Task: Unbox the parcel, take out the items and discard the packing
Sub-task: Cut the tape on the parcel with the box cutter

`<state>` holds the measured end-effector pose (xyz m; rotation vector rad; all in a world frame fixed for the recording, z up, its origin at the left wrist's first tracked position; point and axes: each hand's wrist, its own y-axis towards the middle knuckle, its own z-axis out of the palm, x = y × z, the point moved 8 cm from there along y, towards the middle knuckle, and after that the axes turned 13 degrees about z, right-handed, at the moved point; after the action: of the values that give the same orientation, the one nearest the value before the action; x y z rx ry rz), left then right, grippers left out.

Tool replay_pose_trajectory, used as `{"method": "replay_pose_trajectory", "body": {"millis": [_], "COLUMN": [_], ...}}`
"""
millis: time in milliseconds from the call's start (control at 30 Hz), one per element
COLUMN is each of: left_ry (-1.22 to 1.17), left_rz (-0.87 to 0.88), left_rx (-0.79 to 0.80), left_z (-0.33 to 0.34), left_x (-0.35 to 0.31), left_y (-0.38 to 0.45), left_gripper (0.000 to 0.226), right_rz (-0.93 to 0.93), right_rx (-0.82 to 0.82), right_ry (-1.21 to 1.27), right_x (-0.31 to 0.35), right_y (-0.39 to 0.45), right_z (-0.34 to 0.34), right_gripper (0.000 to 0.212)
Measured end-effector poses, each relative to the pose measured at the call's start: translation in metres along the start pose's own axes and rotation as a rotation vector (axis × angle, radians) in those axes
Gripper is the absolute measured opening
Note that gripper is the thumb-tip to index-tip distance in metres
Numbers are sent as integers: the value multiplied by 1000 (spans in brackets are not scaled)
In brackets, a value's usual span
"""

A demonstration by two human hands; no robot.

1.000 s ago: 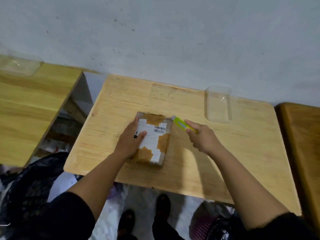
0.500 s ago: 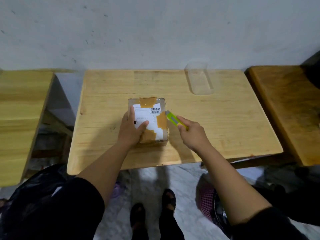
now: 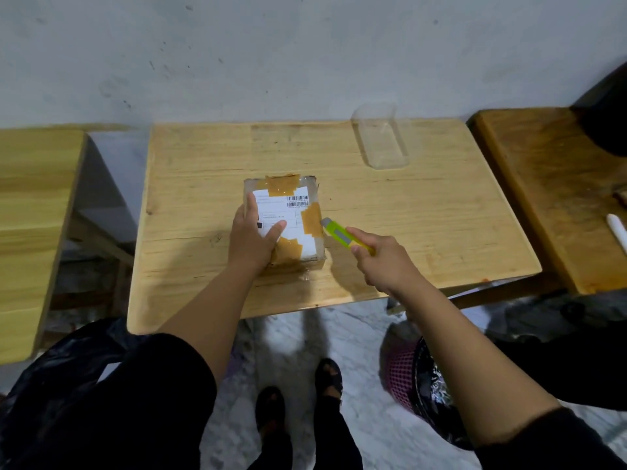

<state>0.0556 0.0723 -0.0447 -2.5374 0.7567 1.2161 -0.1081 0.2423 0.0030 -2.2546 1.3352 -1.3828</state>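
Note:
A small parcel (image 3: 295, 212) with a white label, a barcode and brown tape patches lies on the wooden table (image 3: 424, 225). My left hand (image 3: 252, 237) rests flat on the parcel's left half and holds it down. My right hand (image 3: 385, 262) grips a yellow-green utility knife (image 3: 342, 236). The knife's tip touches the parcel's right edge, about halfway along.
A clear plastic container (image 3: 381, 139) stands at the table's back right. Other wooden tables flank it left (image 3: 34, 205) and right (image 3: 549, 184). A pink mesh bin with a black liner (image 3: 417, 378) sits on the floor at lower right, a black bag (image 3: 68, 368) at lower left.
The view has tilted down and swung. The knife tip has slid along the parcel's right edge from the far corner toward me. My left hand stays on the parcel.

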Motion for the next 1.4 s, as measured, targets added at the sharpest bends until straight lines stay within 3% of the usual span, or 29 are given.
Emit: {"method": "replay_pose_trajectory", "body": {"millis": [367,467,600,833,1133,1400], "left_ry": [-52,-93,-258,-307,-301,-272], "left_rz": [-32,-33,-46,-15,-11,-11], "left_rx": [22,65,134,139,140,156], "left_z": [-1,-6,-8,-7,-8,-11], "left_x": [-4,0,7,7,7,7], "left_y": [-4,-3,-8,-12,-13,-14], "left_gripper": [76,65,59,60,61,63], "right_rz": [-3,-157,-469,-615,-659,-713], "right_rx": [-19,-109,53,128,242,187], "right_ry": [-215,-294,-536,-844,-900,-976], "right_x": [-26,0,38,60,75,75], "right_y": [-34,-37,-46,-28,-16,-17], "right_z": [-9,-29,-8,22,40,36], "right_gripper": [37,39,42,41,40,39]}}
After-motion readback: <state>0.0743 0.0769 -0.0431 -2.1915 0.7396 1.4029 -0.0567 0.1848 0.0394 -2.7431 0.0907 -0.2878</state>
